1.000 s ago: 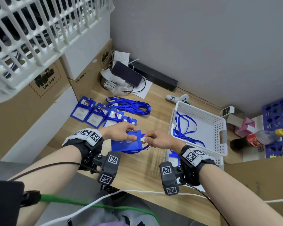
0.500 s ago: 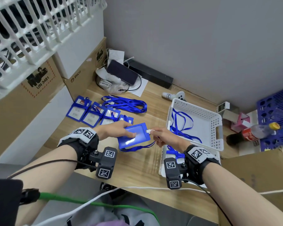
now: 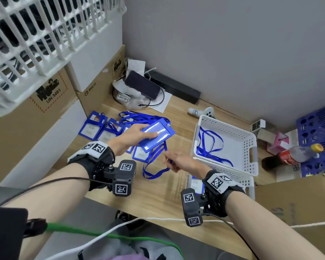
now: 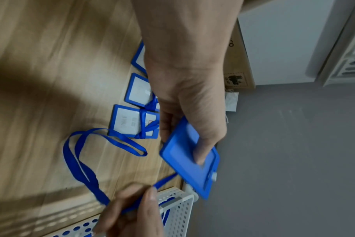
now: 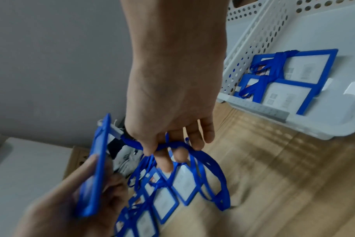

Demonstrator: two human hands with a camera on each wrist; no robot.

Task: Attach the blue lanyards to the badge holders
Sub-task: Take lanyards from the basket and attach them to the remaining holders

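Observation:
My left hand grips a blue badge holder above the wooden table, thumb on its clear face; the same badge holder shows in the left wrist view. A blue lanyard hangs from it in a loop down to the table. My right hand pinches that lanyard between thumb and fingers, just right of and below the holder. Several badge holders with lanyards wrapped on them lie in a row at the left. A pile of loose lanyards lies behind them.
A white perforated basket with loose lanyards stands at the right, a second basket in front of it with wrapped badge holders. Cardboard boxes line the left. A phone, a controller and a cola bottle lie further back.
My left hand lifted the badge holder up and away from me. My right hand let go of the white clip end and moved down along the lanyard, which now hangs looped.

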